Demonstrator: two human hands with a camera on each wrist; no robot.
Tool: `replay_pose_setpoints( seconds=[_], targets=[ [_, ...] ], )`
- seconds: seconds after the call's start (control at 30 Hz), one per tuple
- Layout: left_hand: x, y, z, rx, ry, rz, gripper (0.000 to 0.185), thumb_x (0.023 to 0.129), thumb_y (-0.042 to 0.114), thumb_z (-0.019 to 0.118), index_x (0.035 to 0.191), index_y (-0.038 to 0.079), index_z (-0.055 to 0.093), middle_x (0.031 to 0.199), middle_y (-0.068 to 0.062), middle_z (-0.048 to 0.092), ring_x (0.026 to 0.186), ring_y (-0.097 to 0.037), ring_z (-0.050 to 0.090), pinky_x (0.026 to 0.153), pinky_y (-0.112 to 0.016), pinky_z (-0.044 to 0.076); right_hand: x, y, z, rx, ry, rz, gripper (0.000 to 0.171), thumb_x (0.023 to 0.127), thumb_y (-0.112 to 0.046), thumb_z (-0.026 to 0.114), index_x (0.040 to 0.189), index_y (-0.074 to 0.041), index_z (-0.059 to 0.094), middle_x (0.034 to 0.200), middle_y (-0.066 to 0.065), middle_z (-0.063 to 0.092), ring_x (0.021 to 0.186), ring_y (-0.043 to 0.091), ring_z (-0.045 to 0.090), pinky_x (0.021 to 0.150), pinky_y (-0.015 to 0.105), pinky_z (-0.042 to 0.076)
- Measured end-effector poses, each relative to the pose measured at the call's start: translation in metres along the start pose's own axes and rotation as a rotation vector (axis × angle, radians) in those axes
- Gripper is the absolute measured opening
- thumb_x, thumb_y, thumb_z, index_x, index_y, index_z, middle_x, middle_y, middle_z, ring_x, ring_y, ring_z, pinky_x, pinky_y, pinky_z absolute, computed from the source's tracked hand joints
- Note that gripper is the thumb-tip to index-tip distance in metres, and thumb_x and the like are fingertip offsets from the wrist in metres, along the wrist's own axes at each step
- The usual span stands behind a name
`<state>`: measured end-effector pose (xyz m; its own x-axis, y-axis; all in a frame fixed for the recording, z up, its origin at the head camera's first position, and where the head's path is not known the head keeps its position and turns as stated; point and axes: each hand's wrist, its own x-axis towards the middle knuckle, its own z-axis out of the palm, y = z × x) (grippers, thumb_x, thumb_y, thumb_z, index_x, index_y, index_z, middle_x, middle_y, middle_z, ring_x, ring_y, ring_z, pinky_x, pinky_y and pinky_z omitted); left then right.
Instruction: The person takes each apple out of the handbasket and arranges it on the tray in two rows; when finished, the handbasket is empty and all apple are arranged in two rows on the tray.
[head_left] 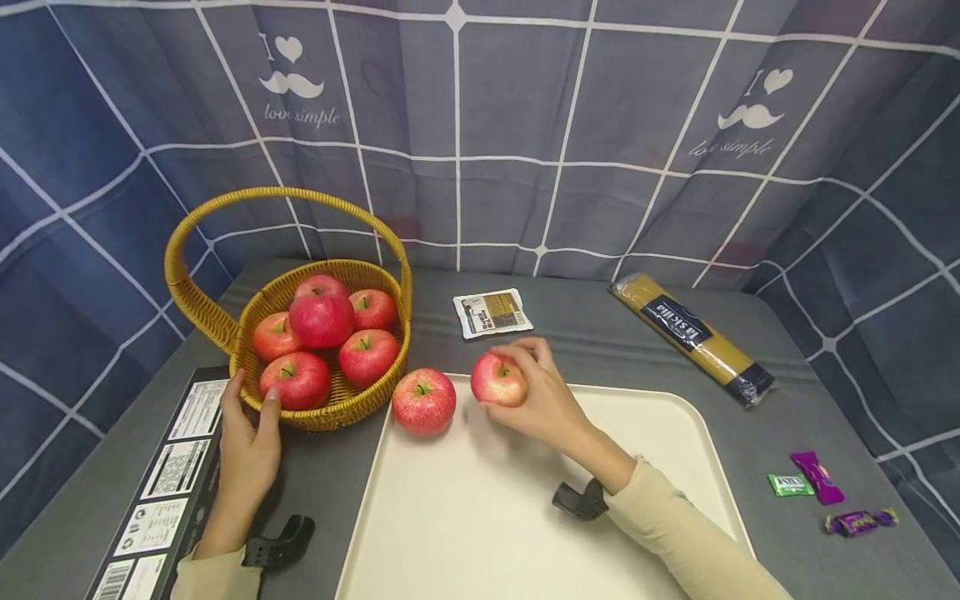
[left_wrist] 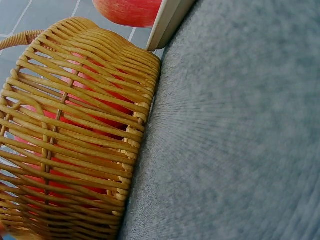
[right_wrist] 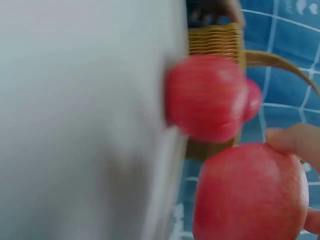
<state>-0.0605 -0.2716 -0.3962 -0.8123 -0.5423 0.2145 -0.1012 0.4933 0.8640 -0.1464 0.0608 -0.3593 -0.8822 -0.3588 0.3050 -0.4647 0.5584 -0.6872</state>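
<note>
My right hand (head_left: 547,408) grips a red apple (head_left: 495,382) over the far edge of the cream tray (head_left: 450,517); thumb and fingers lie on its sides in the right wrist view. Just left of it, a second red apple (head_left: 423,402) sits at the tray's far left corner. A yellow woven basket (head_left: 375,400) with a tall handle holds several red apples, one stacked on top of the others. My left hand (head_left: 247,454) holds the basket's near left rim, its thumb over the edge. The left wrist view shows the wicker wall (left_wrist: 80,130), but not that hand's fingers.
A black box with white labels (head_left: 165,483) lies beside the left forearm. Behind the tray is a small white packet (head_left: 492,312). A spaghetti pack (head_left: 690,337) lies at the back right, and wrapped candies (head_left: 817,479) lie at the right. A checked curtain (head_left: 495,117) hangs behind.
</note>
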Motion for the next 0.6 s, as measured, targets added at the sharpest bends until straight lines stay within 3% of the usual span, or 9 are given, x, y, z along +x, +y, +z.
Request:
replay_pose_setpoints(
  seconds=[0.13,0.23,0.43,0.5,0.6],
  targets=[
    [0.0,0.0,-0.002,0.005,0.005,0.005,0.058,0.094,0.028,0.043,0.143,0.013,0.017,0.147,-0.018,0.024,0.134,-0.037,0.025,0.109,-0.054,0.017,-0.019,0.022,0.0,-0.026,-0.109,0.044,0.063,0.063,-0.034,0.08,0.119,-0.028,0.051,0.118,0.001,0.037,0.1,0.019,0.053,0.083,0.037,0.046],
    [-0.001,0.0,-0.003,0.004,0.003,0.003,0.058,0.094,0.028,0.043,0.144,0.013,0.016,0.148,-0.017,0.023,0.135,-0.036,0.024,0.11,-0.053,0.016,-0.024,0.029,0.002,-0.054,-0.156,0.021,0.065,0.064,-0.039,0.079,0.12,-0.029,0.049,0.119,0.0,0.035,0.101,0.018,0.052,0.083,0.036,0.046],
    [-0.002,0.0,-0.002,-0.005,-0.01,-0.004,0.059,0.094,0.029,0.043,0.144,0.013,0.015,0.148,-0.017,0.022,0.135,-0.036,0.024,0.109,-0.054,0.016,-0.022,0.027,-0.001,-0.137,-0.155,-0.067,0.076,0.065,-0.051,0.074,0.129,-0.026,0.042,0.124,0.002,0.034,0.103,0.021,0.053,0.084,0.038,0.047],
    [-0.002,0.0,-0.001,-0.005,-0.012,0.0,0.059,0.094,0.029,0.043,0.144,0.013,0.016,0.148,-0.017,0.021,0.135,-0.036,0.023,0.109,-0.054,0.016,-0.015,0.02,-0.002,-0.082,-0.144,-0.06,0.077,0.067,-0.05,0.074,0.131,-0.025,0.04,0.127,0.001,0.034,0.106,0.022,0.052,0.086,0.04,0.046],
    [-0.001,0.001,0.001,-0.004,-0.009,0.011,0.059,0.094,0.029,0.043,0.143,0.013,0.016,0.148,-0.018,0.022,0.135,-0.036,0.023,0.109,-0.055,0.016,0.007,0.004,0.002,0.088,-0.148,-0.066,0.067,0.074,-0.042,0.071,0.131,-0.023,0.041,0.13,0.001,0.038,0.114,0.022,0.049,0.092,0.041,0.044]
  ],
)
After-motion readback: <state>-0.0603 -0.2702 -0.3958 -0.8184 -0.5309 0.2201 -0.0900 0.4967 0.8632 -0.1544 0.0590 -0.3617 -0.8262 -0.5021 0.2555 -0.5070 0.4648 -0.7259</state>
